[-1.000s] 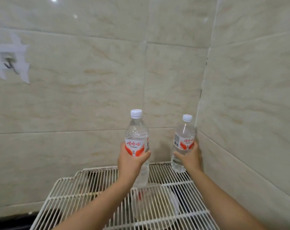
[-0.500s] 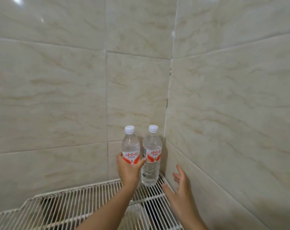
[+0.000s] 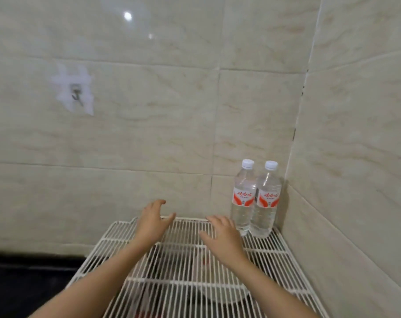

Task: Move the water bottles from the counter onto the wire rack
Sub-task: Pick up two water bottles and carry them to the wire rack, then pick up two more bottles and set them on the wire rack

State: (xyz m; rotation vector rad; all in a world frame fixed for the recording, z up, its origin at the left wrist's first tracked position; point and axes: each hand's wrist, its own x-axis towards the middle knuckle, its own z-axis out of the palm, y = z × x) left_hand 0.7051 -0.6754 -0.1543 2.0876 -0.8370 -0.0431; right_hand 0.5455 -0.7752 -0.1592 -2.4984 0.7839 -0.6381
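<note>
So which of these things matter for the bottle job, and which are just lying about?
Job: left bottle, right bottle, both standing on the wire rack; left hand and right hand, both empty.
Just there: wall hook, white bowl under the rack, dark counter.

Bottles (image 3: pixel 254 198) crowding rack's (image 3: pixel 117 237) corner

Dim, soft light — glare spots on wall tiles (image 3: pixel 149 125); edges perhaps bowed.

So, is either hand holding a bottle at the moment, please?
No, the left hand and right hand are open above the wire rack; the bottles stand free.
</note>
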